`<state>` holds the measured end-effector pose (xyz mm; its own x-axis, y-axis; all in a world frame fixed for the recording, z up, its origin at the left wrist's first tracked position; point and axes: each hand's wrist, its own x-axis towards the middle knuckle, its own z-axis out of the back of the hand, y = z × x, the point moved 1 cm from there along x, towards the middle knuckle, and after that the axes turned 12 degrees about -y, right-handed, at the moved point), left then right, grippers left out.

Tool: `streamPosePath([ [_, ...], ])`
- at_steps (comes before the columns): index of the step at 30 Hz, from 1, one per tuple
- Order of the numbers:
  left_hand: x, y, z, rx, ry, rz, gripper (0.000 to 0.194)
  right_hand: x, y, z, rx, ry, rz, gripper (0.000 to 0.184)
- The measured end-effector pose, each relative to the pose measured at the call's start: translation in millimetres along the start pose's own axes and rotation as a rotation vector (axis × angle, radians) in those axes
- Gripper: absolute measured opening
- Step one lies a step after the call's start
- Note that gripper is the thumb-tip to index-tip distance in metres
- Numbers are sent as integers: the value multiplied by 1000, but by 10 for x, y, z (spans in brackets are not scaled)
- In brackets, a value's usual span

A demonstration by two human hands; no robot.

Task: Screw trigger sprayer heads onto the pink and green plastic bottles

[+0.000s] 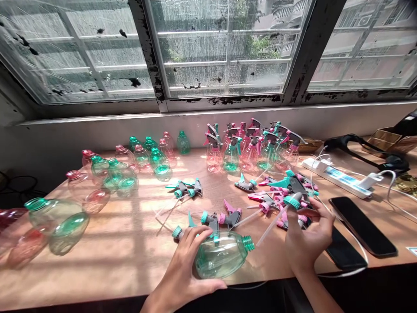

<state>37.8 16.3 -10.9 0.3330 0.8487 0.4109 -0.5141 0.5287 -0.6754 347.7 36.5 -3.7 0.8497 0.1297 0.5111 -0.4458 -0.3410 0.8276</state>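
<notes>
My left hand [187,265] grips a clear green spray bottle [224,256] that is tipped on its side, its open threaded neck pointing right. My right hand [309,234] holds a grey and teal trigger sprayer [293,195] by its collar. The sprayer's dip tube slants down to the left, and its end is near the bottle's neck but apart from it. Loose pink and grey trigger sprayers [265,202] lie behind and beside my right hand. More teal and grey sprayer heads [187,189] rest on the table beyond my left hand.
Headless green and pink bottles [159,161] stand along the left and back of the wooden table [107,261]. Bottles fitted with sprayers [249,154] are grouped below the window. A white power strip [339,176], cables, a black strap [368,152] and two phones [363,226] occupy the right side.
</notes>
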Motion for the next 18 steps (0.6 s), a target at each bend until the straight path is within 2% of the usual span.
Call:
streamPosePath([
  [6,21,-41,1,22,25,-53,104,-103,41,15,48,23,46,47],
  [9,17,2,-3,55,-78,-6,92,-271,30,41,70,133,6,53],
  [11,10,49,0,64,-174,85,78,-414,32,51,61,302,-122,55],
  [13,-3,98,1,42,-224,165,70,-541,50,67,49,464,-269,49],
  [15,-17,145,-5,12,-211,175,72,-620,76,96,74,586,-409,44],
  [18,-30,220,-23,-24,-188,149,77,-652,99,153,153,769,-612,49],
])
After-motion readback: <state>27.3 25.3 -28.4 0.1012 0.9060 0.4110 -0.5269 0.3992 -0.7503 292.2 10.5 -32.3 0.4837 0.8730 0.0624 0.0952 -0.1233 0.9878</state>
